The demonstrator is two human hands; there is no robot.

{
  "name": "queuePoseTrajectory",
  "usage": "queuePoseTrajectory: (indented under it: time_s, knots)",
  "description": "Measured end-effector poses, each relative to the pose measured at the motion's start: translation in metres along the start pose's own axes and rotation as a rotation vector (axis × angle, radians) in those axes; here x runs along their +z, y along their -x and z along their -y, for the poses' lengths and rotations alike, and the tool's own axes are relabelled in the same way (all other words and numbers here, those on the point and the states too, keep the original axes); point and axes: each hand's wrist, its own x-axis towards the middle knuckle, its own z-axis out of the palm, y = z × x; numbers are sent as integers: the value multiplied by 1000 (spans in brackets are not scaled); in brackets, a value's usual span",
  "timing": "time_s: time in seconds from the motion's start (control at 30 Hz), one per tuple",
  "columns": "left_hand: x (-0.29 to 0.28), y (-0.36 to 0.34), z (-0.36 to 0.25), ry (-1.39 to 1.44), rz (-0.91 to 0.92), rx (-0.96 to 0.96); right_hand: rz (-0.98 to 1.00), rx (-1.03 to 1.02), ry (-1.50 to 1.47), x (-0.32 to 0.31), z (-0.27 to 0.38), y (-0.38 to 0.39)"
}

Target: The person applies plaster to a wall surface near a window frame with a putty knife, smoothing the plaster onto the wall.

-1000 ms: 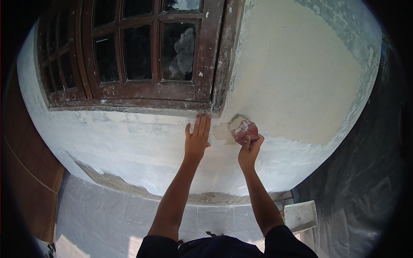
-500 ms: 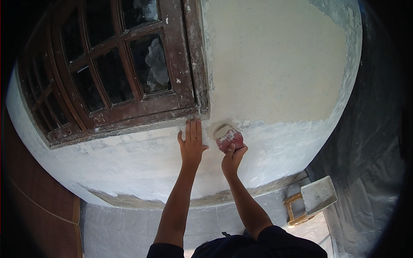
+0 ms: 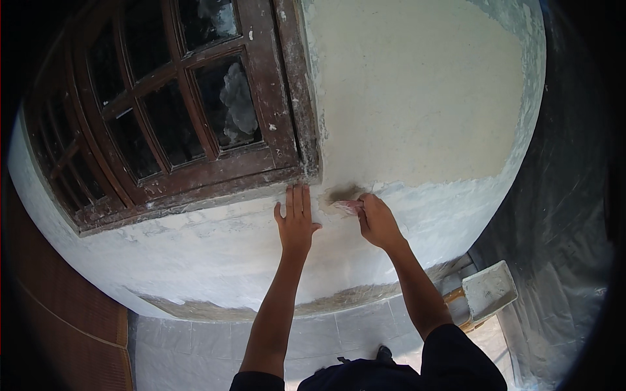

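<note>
Wall: ahead of L hand & R hand, patchy cream/white.
Window: up-left of L hand, dark wood, multi-pane.
Tray: well below-right of R hand, by wood stand, prob. parked for easy reach.
L hand: flat on wall, gripping nothing, prob. bracing.
R hand: pinching scraper at its right end.
Scraper: btw hands, reddish, prob. angled for pressure; wall contact unclear.

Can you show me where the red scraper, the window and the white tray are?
Red scraper (image 3: 348,206): head view, on its flat red part, seen nearly edge-on.
Window (image 3: 171,124): head view, on a dark glass pane near the middle.
White tray (image 3: 489,285): head view, on its inside bottom.
</note>
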Motion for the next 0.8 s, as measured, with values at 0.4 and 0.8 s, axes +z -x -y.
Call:
queuePoseTrajectory:
  time_s: [0.4, 0.8]
  knots:
    - [-4, 2, 0, -19, 29, -19, 402, -406, 318, -26, 32, -63]
    - [-4, 0, -5, -24, 40, -26, 267, -422, 439, -9, 19, -52]
